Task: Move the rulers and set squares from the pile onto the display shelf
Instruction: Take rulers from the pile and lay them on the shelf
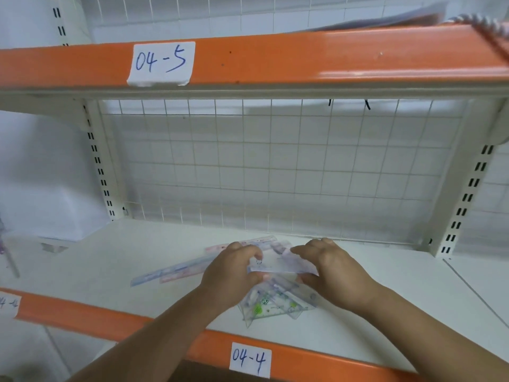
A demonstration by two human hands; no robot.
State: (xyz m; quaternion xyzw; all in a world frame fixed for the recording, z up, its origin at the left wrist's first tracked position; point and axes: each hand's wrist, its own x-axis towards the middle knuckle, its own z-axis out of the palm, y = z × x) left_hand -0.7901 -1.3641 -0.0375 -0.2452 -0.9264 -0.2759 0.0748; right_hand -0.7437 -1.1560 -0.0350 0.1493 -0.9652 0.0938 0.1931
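The white display shelf (110, 257) fills mid-frame, backed by a wire grid (275, 166). At lower centre you pinch a clear ruler (283, 264) by both ends, left hand (234, 271) and right hand (330, 268) curled on it. Its long axis runs left–right, above the set squares (275, 304).

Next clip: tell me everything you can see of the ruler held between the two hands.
The ruler is a flat, see-through plastic strip with a pale blue-violet tint and markings too blurred to read. It lies roughly level, running left to right, above the white shelf board. The left hand pinches its left end and the right hand its right end, covering both ends. Clear set squares lie just below it; whether it touches them cannot be told.
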